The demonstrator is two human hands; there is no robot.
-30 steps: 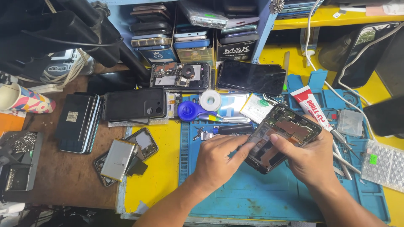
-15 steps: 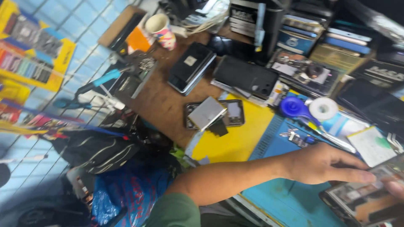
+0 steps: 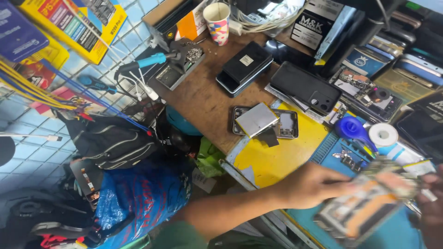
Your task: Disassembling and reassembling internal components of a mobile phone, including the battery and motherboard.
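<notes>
- Grey and orange, heavily blurred, the opened phone body point(image 3: 364, 207) sits low at the right of the scene, above the blue work mat point(image 3: 397, 235), with the mat's near right part under it.
- Left hand point(image 3: 314, 184) reaches in from the near centre, its fingers stretched along the phone's left edge and gripping it.
- Right hand point(image 3: 431, 207) shows only as a dark blurred sliver at the right border; it touches the phone's right end, but whether it is clenched on it I cannot tell.
- Just beyond the phone lie small metal tweezers point(image 3: 346, 159) on the mat, with a blue tape dispenser point(image 3: 353, 129) and a white tape roll point(image 3: 383, 134) farther off.
- Left of the mat a yellow pad point(image 3: 277, 161) carries two open phone frames point(image 3: 286, 125), and a flat silver battery point(image 3: 256, 119) rests tilted across them.
- Farther away on the brown wooden bench point(image 3: 203, 101) sit a black phone with a camera cluster point(image 3: 304, 87) and a stack of dark phones point(image 3: 244, 67).
- At the far left of the bench stand a soldering-iron holder point(image 3: 177, 67) with a blue-handled iron point(image 3: 150, 60), and a patterned paper cup point(image 3: 217, 23).
- Below the bench at the near left hang a black bag point(image 3: 110, 143) and a blue plastic sack point(image 3: 138, 198).
</notes>
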